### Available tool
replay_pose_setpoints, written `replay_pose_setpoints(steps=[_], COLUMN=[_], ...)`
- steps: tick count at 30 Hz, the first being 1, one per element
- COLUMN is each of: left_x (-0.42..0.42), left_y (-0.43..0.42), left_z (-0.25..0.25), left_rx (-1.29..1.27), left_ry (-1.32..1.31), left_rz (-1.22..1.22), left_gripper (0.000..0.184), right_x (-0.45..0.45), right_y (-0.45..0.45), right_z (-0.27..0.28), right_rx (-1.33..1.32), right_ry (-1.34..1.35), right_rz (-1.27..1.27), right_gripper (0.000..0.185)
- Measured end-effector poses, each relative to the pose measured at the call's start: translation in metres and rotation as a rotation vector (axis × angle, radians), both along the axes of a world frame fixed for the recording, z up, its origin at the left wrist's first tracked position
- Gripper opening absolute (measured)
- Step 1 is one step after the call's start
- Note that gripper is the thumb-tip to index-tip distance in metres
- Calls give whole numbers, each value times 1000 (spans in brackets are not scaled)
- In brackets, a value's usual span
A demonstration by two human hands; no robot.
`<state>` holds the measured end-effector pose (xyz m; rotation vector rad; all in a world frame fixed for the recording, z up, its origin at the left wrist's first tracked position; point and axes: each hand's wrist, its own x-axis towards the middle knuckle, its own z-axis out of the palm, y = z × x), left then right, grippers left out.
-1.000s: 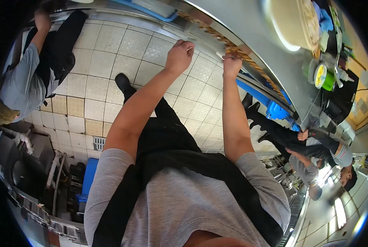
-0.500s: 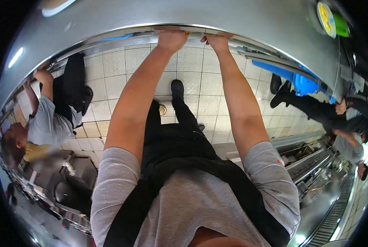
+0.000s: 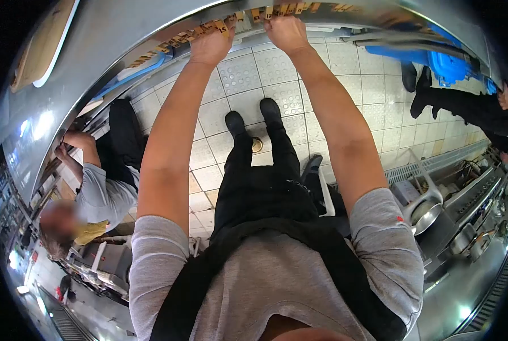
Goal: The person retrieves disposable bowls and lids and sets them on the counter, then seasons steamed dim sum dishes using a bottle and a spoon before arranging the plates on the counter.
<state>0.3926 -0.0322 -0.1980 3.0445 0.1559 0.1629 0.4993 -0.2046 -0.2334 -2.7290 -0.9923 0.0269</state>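
Observation:
A row of yellow numbered tags (image 3: pixel 177 41) runs along the front edge of the steel counter (image 3: pixel 169 12). My left hand (image 3: pixel 211 46) is at this edge, its fingers curled beside a tag marked 15 (image 3: pixel 220 26). My right hand (image 3: pixel 287 33) sits a little to the right, fingers bent up under the tag marked 12 (image 3: pixel 269 11). Both hands look closed, but their fingertips are partly hidden by the edge and the tags, so what they grip cannot be made out.
A wooden board (image 3: pixel 45 42) lies on the counter at left. At left, a person in a grey shirt (image 3: pixel 103 196) also reaches to the counter edge. Blue containers (image 3: pixel 448 65) are under the counter at right, near another person's legs (image 3: pixel 464 107). Pans (image 3: pixel 425 215) stand behind at right.
The view has tilted so the counter's front edge and its numbered tags now show. My hands have moved up and slightly apart along the edge. A shoe has appeared behind me.

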Motion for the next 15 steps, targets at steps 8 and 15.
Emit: replay_pose_setpoints(steps=[8, 15], left_x=[3, 10], left_y=[1, 2], left_z=[5, -3], left_rx=[-105, 17], left_ry=[161, 60], left_rz=[20, 21], left_gripper=[34, 35], right_x=[-21, -24], right_y=[26, 29], right_z=[24, 33], right_rx=[113, 136], right_ry=[155, 173], right_rz=[-192, -282], right_gripper=[30, 33])
